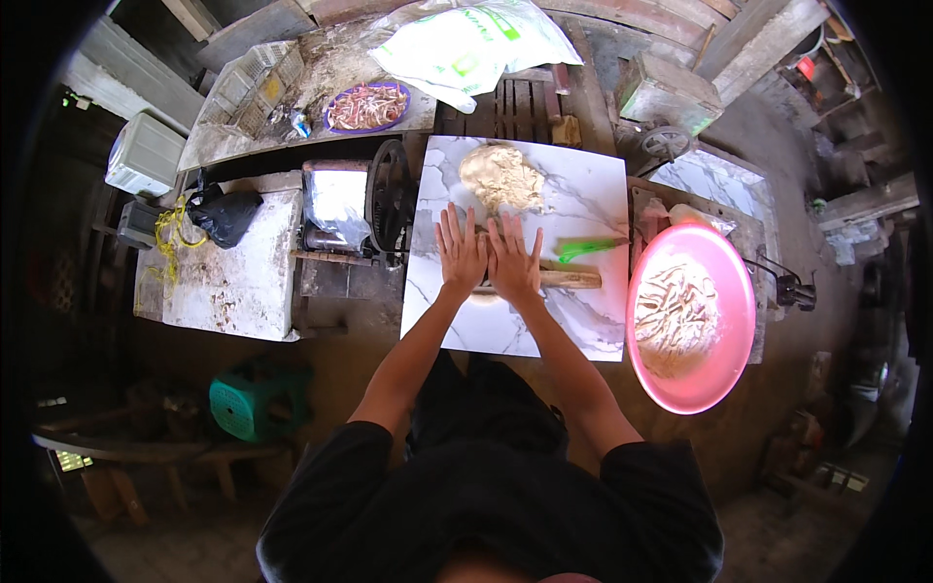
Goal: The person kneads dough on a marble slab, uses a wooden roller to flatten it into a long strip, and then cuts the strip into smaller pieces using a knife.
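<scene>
Both hands lie side by side with fingers stretched forward, on a white marble-patterned board (pixel 432 321). My left hand (pixel 463 249) and my right hand (pixel 514 258) are flat, palms down, over a wooden rolling pin (pixel 571 279) whose right end sticks out past my right hand. Under my wrists a little pale dough (pixel 483 298) shows; most of it is hidden. Beyond my fingertips rests a larger lump of pale dough (pixel 502 177). To the right of my right hand lies a bright green tool (pixel 586 249), its kind unclear.
A pink basin (pixel 641 384) with floured, strip-like dough stands right of the board. Left is a machine with a dark wheel (pixel 390 197). Farther back are a purple-rimmed plate (pixel 409 103) of reddish strips, a plastic crate (pixel 248 92) and a white sack (pixel 476 49). A green stool (pixel 233 406) stands lower left.
</scene>
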Demonstrator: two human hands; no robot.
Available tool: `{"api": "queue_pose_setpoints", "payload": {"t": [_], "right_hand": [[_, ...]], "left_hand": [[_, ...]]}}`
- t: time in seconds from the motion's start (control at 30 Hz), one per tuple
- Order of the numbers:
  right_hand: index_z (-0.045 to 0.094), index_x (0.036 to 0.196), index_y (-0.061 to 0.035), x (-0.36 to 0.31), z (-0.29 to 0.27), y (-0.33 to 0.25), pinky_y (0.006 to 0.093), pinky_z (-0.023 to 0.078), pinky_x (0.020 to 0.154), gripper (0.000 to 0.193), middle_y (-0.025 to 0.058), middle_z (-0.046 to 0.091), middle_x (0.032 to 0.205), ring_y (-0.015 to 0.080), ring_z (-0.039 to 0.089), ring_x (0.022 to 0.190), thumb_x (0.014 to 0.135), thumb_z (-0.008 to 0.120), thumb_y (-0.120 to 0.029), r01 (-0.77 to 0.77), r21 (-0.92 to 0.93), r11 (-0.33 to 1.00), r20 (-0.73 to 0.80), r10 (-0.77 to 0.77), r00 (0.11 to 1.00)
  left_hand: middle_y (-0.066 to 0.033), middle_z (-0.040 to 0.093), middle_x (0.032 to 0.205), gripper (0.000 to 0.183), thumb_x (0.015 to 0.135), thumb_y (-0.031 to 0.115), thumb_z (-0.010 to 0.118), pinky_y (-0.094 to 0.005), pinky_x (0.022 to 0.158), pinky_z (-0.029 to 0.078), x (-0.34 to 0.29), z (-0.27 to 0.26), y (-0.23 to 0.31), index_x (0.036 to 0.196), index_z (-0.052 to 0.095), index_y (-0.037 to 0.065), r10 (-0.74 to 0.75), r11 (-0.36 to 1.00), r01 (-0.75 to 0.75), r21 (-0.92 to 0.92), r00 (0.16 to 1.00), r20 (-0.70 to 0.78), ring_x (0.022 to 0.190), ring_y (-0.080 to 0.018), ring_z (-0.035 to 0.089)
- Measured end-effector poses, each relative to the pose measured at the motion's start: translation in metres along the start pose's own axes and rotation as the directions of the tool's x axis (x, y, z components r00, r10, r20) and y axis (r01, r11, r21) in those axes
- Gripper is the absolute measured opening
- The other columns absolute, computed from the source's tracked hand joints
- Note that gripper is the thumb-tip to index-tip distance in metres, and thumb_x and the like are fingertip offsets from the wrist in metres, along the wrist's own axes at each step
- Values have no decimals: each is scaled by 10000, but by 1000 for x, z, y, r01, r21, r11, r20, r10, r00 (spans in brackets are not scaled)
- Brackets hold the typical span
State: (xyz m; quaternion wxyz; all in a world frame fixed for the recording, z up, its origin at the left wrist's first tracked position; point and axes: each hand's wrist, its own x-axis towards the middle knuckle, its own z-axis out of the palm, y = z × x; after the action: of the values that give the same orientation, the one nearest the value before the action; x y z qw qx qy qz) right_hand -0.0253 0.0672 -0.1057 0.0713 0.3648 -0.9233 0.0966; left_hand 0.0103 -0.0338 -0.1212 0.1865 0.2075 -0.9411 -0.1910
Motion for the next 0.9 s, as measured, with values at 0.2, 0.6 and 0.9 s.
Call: {"api": "queue_pose_setpoints", "payload": {"t": [0.2,0.6,0.9], "right_hand": [[300,1290,-173,-31,2,-9,528,38,995,467,47,221,1366,204,165,1272,833,374,-240,26,85,996,1,-26,1000],[312,1286,-158,-31,8,-5,525,40,996,459,36,251,1355,196,193,1261,840,364,-252,24,68,997,20,-25,999],[370,1250,-185,-1,6,-1,521,53,1001,412,45,290,1332,188,228,1246,845,356,-257,5,65,998,-39,-3,999]], "left_hand": [[-221,161,1344,478,839,256,335,-486,1005,52,-34,-4,-5,1279,297,75,36,999,-36,34,999,11,1247,-363,136],[-198,147,1357,490,837,257,333,-470,1015,35,-35,0,-2,1293,280,86,26,1000,-26,-2,999,-19,1262,-334,116],[-219,147,1348,476,839,241,342,-469,1011,70,-6,4,-1,1278,288,67,-65,997,65,-37,998,8,1252,-352,129]]}}
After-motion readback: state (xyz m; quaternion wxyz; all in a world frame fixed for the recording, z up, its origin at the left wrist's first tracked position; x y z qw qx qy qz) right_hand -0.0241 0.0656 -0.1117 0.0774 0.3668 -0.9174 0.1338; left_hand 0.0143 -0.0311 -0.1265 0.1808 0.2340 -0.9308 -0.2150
